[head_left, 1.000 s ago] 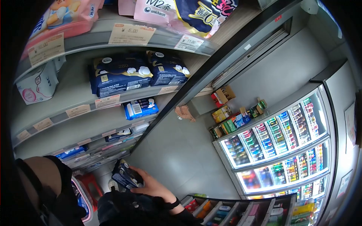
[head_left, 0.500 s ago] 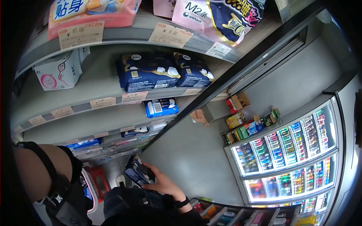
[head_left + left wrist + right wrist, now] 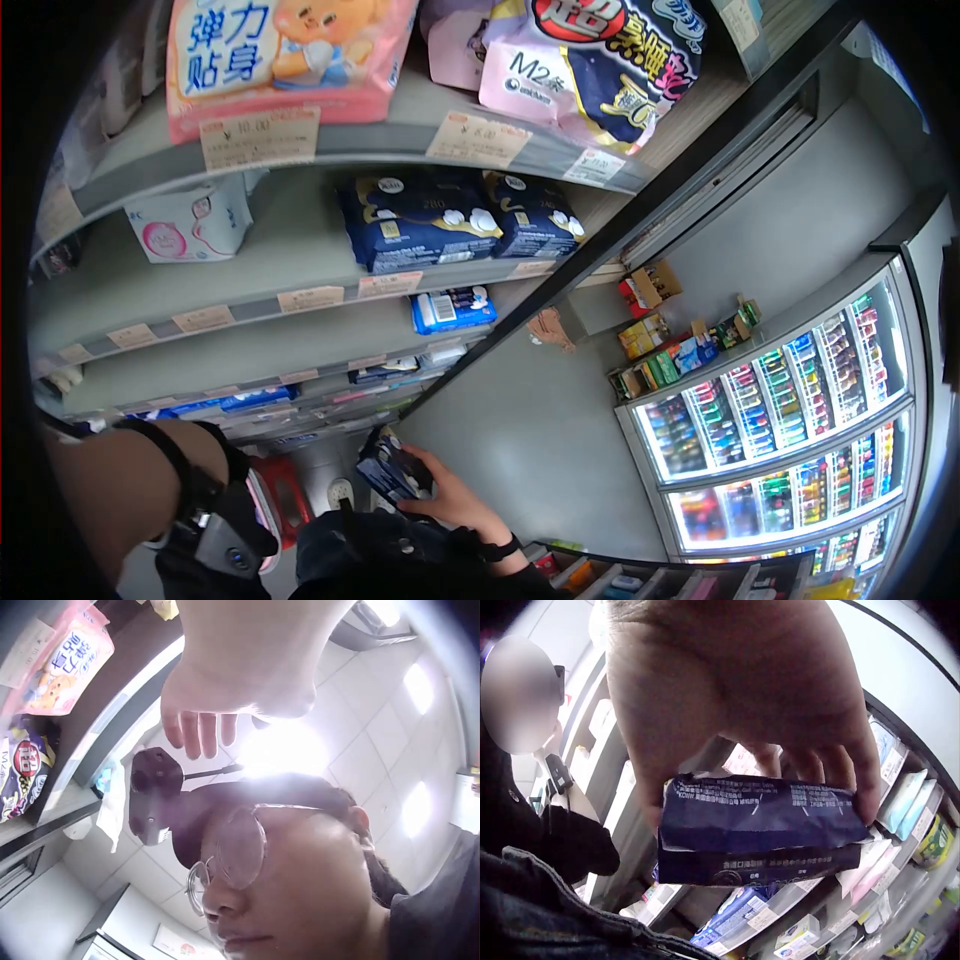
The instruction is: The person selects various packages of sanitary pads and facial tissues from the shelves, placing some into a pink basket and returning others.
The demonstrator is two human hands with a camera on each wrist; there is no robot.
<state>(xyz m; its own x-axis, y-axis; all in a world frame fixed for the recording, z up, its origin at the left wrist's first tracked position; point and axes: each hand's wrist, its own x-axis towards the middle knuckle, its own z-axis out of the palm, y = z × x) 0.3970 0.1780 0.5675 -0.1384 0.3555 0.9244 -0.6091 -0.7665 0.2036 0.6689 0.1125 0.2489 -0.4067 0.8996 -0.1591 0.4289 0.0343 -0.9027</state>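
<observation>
My right hand point(image 3: 455, 502) grips a dark blue pack of sanitary pads point(image 3: 757, 825) low in front of my body. In the right wrist view the thumb is at one end of the pack and the fingers are at the other, with its printed side facing the camera. My left hand point(image 3: 217, 694) is raised close to the head, its fingers loosely bent and holding nothing. Only the left forearm point(image 3: 130, 490), with its strapped wrist camera, shows in the head view. Two similar navy packs point(image 3: 425, 225) sit side by side on the shelf ahead.
A pink bag point(image 3: 290, 70) and a pink-and-navy bag point(image 3: 590, 75) stand on the upper shelf. A white pack point(image 3: 190, 225) lies below, left. Price tags line the shelf edges. Lit drink coolers point(image 3: 780, 420) stand at right; a red stool point(image 3: 285, 495) is on the floor.
The head view has shifted, so shelves and coolers appear further right. The left forearm and its wrist camera have come further into view. The right hand keeps its hold on the pack.
</observation>
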